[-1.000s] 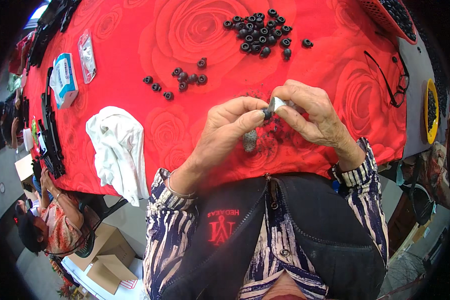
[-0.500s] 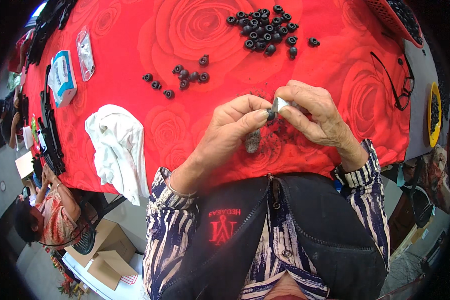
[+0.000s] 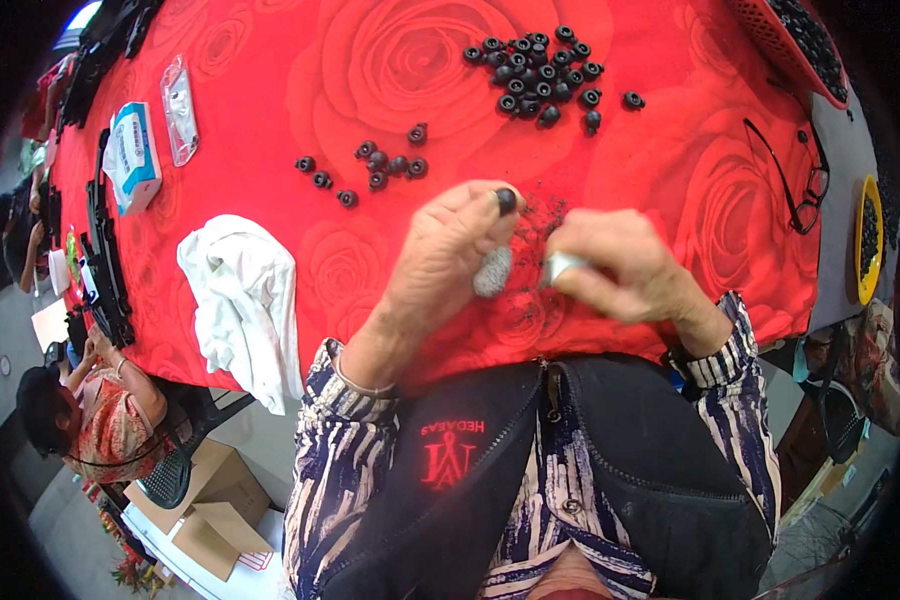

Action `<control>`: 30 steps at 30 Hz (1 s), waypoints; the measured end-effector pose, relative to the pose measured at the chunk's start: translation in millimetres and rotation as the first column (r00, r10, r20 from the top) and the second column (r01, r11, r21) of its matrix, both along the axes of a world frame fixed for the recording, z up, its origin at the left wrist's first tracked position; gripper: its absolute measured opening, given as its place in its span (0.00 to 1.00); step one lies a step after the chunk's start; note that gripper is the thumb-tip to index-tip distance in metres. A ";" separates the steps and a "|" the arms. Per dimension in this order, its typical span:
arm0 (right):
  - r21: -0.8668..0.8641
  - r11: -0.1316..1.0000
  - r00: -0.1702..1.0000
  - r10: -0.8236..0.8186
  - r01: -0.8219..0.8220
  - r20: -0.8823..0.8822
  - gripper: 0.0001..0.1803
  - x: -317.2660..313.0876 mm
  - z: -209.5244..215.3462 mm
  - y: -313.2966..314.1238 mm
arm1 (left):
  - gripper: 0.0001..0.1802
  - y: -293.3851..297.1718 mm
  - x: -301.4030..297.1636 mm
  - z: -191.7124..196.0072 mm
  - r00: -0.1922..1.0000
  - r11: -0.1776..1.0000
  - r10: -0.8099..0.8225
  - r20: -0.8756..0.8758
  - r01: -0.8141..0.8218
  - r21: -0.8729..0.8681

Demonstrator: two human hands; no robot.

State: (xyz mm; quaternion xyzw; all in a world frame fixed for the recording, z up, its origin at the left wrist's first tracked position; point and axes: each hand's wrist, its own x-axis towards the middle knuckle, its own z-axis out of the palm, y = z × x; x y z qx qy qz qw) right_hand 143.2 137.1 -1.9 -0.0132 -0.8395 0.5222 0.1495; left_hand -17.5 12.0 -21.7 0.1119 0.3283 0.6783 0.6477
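Observation:
My left hand (image 3: pixel 440 245) is closed, pinching a small black round part (image 3: pixel 506 201) at its fingertips. My right hand (image 3: pixel 620 262) is curled around a small blade with a white grip (image 3: pixel 562 265), apart from the black part; its edge is smeared by motion. Just under my left hand lies a grey speckled, stone-like piece (image 3: pixel 493 272). Black crumbs (image 3: pixel 540 225) are strewn over the cloth between my hands. Farther off on the table are a small group of like black parts (image 3: pixel 378 161) and a larger cluster (image 3: pixel 542 76) to its right.
A red rose-patterned cloth (image 3: pixel 370 70) covers the table. Left are a white cloth (image 3: pixel 235 300), a tissue pack (image 3: pixel 132 155) and a clear plastic case (image 3: pixel 180 110). Right are eyeglasses (image 3: pixel 805 190), a red basket (image 3: pixel 785 40) and a yellow bowl (image 3: pixel 867 240). Another person (image 3: pixel 105 410) sits at left.
My hands have drawn apart. The left one has lifted the black part up and left, away from the blade, while the right has moved slightly down. The view has shifted a little.

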 end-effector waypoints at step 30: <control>0.370 0.864 0.928 -0.246 0.341 -0.281 0.11 -6.6 -5.6 -5.8 | 0.06 -7.8 1.1 23.5 0.789 0.953 0.228 -0.571 -0.302 -0.037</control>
